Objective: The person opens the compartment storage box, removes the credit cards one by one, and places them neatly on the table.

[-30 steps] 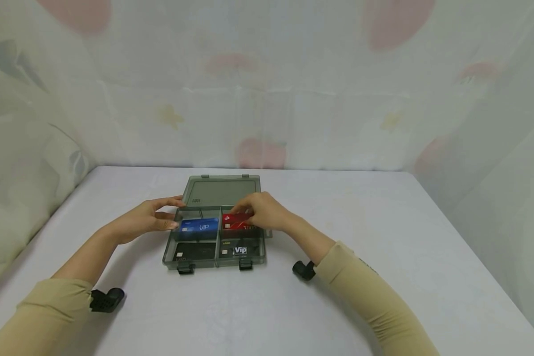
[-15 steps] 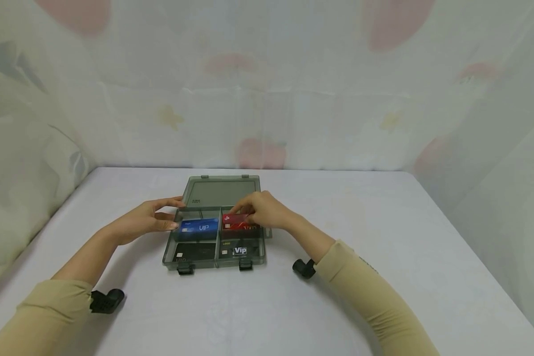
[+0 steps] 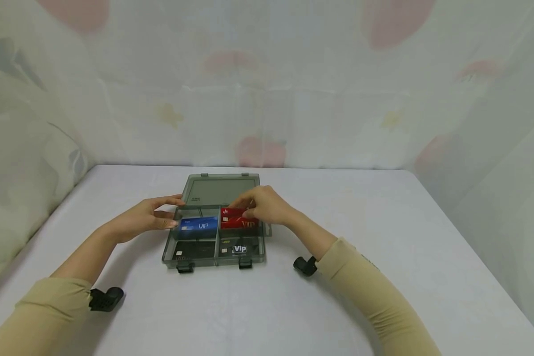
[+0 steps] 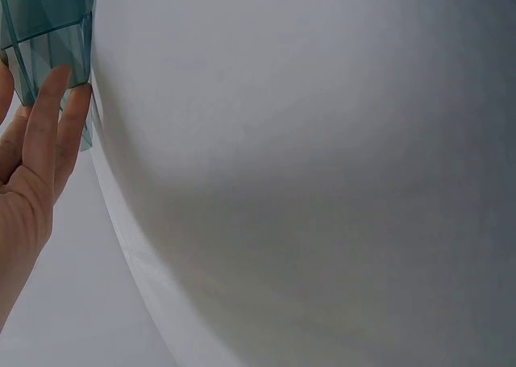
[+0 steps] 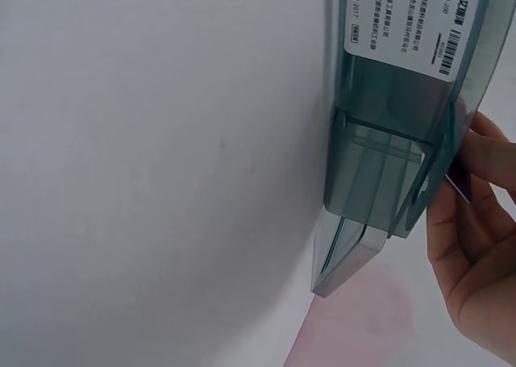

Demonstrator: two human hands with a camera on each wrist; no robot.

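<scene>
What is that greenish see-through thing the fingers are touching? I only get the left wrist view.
Observer: It is a smoky clear plastic box, open, with four compartments.
Operator: Is there anything inside it?
Observer: A blue plastic VIP card sits in the far left compartment, next to the wall that the left hand touches.
Operator: And what is the other hand doing?
Observer: The right hand pinches a red plastic card at the far right compartment.
</scene>
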